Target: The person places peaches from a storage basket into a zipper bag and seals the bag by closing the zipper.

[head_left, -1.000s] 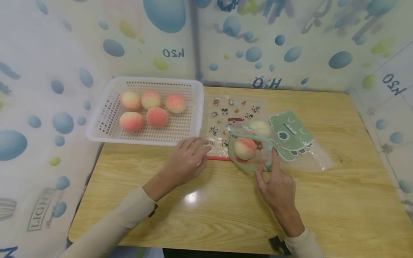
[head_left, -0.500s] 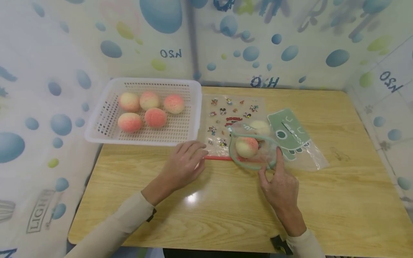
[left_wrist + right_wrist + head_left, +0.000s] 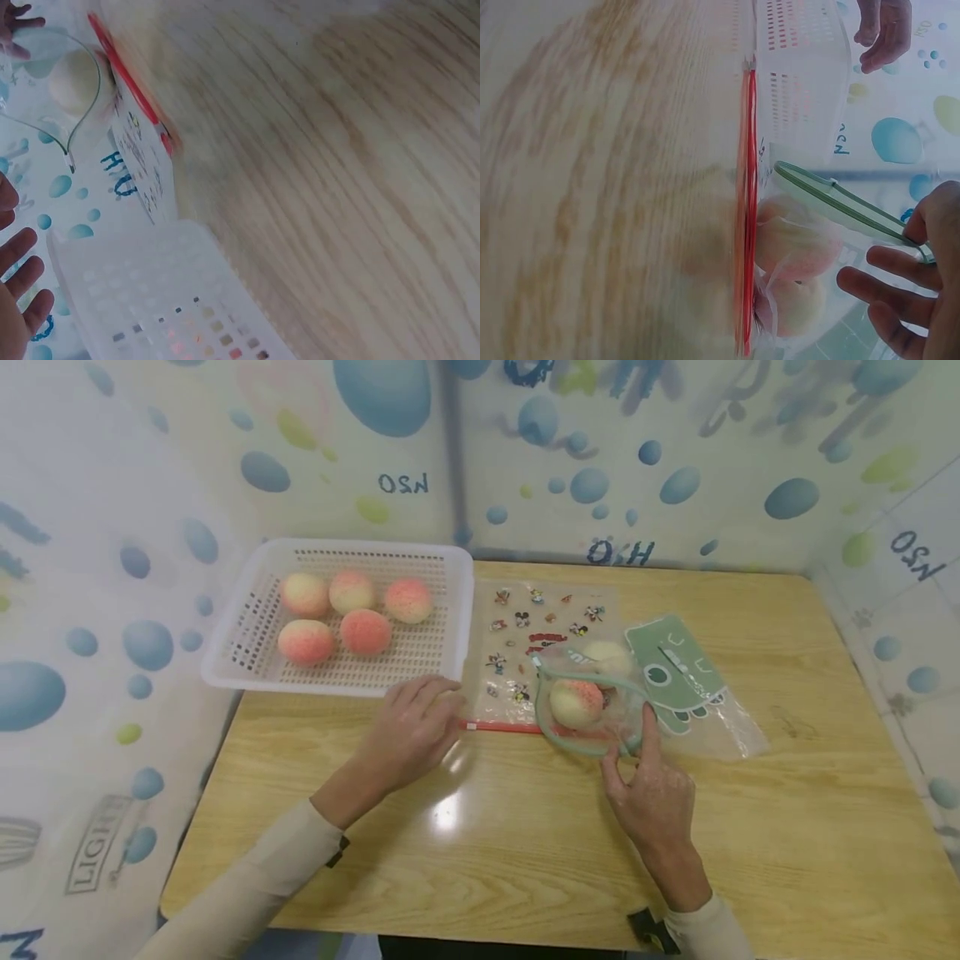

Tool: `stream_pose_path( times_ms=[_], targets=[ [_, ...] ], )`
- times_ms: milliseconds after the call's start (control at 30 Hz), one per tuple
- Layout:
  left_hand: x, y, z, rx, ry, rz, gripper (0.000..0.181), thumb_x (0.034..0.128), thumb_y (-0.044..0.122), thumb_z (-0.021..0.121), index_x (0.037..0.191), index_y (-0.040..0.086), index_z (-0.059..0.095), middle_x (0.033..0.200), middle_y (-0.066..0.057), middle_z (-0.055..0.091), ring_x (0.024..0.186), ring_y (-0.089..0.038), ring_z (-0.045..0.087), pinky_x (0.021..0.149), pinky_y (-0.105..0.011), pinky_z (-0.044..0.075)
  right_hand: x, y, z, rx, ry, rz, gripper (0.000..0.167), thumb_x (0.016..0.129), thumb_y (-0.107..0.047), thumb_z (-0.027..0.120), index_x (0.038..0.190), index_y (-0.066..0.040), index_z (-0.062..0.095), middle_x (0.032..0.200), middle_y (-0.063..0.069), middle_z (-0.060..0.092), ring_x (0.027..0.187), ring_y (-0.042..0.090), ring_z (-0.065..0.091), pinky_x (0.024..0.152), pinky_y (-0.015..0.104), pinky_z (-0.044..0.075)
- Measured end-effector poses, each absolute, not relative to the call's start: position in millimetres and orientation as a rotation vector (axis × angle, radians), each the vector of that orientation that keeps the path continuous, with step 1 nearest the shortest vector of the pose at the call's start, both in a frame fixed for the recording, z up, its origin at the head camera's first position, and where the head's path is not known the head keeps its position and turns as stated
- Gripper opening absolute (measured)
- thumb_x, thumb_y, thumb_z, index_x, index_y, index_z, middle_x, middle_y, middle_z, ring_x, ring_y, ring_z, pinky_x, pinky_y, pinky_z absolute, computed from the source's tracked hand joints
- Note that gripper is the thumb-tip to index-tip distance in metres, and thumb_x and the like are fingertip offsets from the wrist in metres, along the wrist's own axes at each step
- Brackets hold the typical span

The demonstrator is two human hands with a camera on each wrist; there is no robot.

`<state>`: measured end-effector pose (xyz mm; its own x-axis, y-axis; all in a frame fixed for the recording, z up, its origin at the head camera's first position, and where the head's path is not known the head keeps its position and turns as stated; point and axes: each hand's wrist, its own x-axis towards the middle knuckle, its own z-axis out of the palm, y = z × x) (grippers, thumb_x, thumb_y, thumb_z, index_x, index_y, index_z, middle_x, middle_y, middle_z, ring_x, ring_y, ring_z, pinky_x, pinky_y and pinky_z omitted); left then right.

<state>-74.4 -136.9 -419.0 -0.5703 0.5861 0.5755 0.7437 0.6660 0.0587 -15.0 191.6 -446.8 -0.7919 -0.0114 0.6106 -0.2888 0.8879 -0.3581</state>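
Observation:
My right hand pinches the green-rimmed mouth of a clear zip bag between thumb and index finger; the other fingers spread apart in the right wrist view. The bag's mouth gapes open. Inside lies a peach, with a paler peach deeper in. A green dinosaur print covers the bag's far end. My left hand holds nothing and hovers by the front right corner of a white basket, fingers loosely bent. Several peaches lie in that basket, one being a redder peach.
A flat clear bag with cartoon prints and a red zip edge lies partly under the green-rimmed bag, right of the basket. The wooden table meets a patterned wall at the back.
My left hand has shifted left, away from the bags and toward the basket's front edge. The right hand keeps its pinch on the bag's mouth, moved slightly right. The peaches look unchanged.

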Motion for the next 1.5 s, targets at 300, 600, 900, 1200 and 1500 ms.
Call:
stream_pose_path(
  times_ms=[300, 600, 900, 1200, 1500],
  targets=[
    [-94.0, -161.4, -406.5, -0.993, -2.330, -0.279, 0.028, 0.0859, 0.011, 0.065, 0.112, 0.003, 0.068, 0.118, -0.017, 0.068, 0.107, -0.038, 0.063, 0.085, -0.050, 0.055, -13.8, 193.8, -449.0, 0.213, -2.433, 0.590, 0.064, 0.091, -0.024, 0.056, 0.144, 0.009, 0.046, 0.060, 0.022, 0.063, 0.040, 0.017, 0.035, 0.033, 0.033, 0.026],
    [-128.8, -203.9, -391.1, -0.863, -2.311, -0.314, 0.027, 0.0896, 0.009, 0.062, 0.114, -0.003, 0.064, 0.112, -0.021, 0.065, 0.099, -0.043, 0.060, 0.071, -0.054, 0.050, -14.1, 194.4, -450.3, 0.228, -2.430, 0.598, 0.065, 0.090, -0.024, 0.057, 0.145, 0.009, 0.046, 0.062, 0.021, 0.063, 0.041, 0.019, 0.040, 0.032, 0.038, 0.032],
    [-158.4, -229.0, -386.4, -0.836, -2.418, -0.159, 0.043, 0.0848, 0.014, 0.076, 0.121, -0.002, 0.060, 0.123, -0.022, 0.063, 0.111, -0.044, 0.059, 0.075, -0.058, 0.051, -13.1, 195.6, -451.8, 0.240, -2.435, 0.593, 0.065, 0.090, -0.023, 0.056, 0.145, 0.010, 0.045, 0.051, 0.012, 0.051, 0.040, 0.015, 0.034, 0.032, 0.034, 0.030],
    [-179.5, -235.0, -391.2, -0.790, -2.731, 0.057, 0.056, 0.0808, 0.021, 0.083, 0.125, 0.002, 0.055, 0.123, -0.019, 0.062, 0.108, -0.044, 0.059, 0.075, -0.056, 0.051, -10.2, 197.0, -452.4, 0.230, -2.463, 0.594, 0.066, 0.089, -0.023, 0.056, 0.145, 0.011, 0.044, 0.050, 0.010, 0.049, 0.040, 0.013, 0.032, 0.034, 0.029, 0.027],
    [-189.9, -236.3, -392.2, -0.776, -2.876, 0.083, 0.051, 0.0832, 0.023, 0.081, 0.120, 0.006, 0.051, 0.108, -0.016, 0.060, 0.089, -0.041, 0.059, 0.070, -0.054, 0.048, -10.2, 196.9, -455.6, 0.239, -2.444, 0.586, 0.066, 0.089, -0.022, 0.056, 0.145, 0.010, 0.045, 0.054, 0.017, 0.057, 0.040, 0.017, 0.040, 0.032, 0.035, 0.033]
  ],
)
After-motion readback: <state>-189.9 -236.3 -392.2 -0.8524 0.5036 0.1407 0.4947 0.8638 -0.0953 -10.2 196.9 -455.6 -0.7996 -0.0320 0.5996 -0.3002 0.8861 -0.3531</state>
